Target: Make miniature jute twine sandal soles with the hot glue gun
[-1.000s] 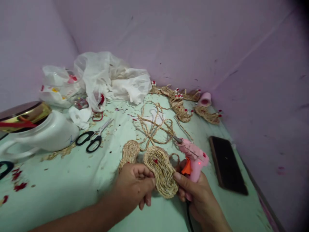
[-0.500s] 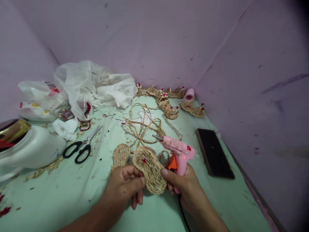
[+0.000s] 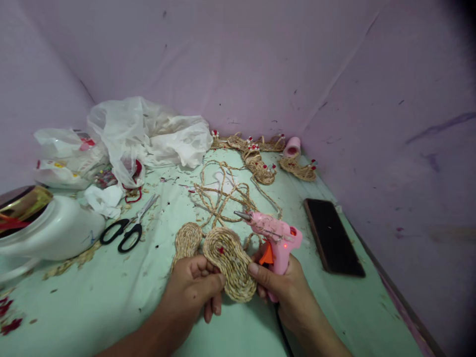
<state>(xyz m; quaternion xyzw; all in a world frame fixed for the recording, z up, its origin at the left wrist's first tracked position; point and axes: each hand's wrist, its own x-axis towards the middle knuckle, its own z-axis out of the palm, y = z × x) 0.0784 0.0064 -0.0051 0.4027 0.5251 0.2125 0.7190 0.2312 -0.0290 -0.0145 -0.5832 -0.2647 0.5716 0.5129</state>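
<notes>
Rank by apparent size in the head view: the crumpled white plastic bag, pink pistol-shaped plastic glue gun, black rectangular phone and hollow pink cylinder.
1. Bag
2. Glue gun and phone, too alike to rank
3. Cylinder

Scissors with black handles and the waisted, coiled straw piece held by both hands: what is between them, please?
In the head view: a second coiled straw piece, partly covered by the left hand, and a stretch of green cloth.
</notes>
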